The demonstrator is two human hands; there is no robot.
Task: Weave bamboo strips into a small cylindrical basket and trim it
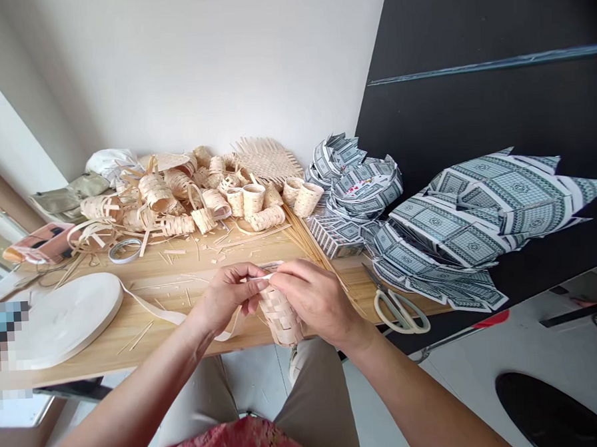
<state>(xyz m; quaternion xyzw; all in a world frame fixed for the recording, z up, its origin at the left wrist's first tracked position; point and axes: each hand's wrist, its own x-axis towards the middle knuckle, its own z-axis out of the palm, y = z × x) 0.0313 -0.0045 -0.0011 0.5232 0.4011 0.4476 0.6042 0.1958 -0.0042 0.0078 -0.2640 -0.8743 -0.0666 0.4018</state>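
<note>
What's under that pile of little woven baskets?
A wooden table holds the baskets, with shavings scattered at their edge; the wood directly beneath them is covered and cannot be seen.

Fig. 1. Counts: one left hand (pixel 227 297), one right hand (pixel 317 299), one woven strip basket (pixel 280 314).
At 4 o'clock, one pair of scissors (pixel 400 311); at 8 o'clock, one white strip coil (pixel 63 319); at 12 o'clock, one woven mat (pixel 270 161).

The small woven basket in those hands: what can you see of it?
The small woven basket is plaited from thin, pale strips that look like wood or bamboo, crossing in a tight diagonal check. It is tilted, with its lower end showing, and is held just off the near edge of the wooden table. The person's left hand and right hand grip its upper part, hiding the top.
</note>
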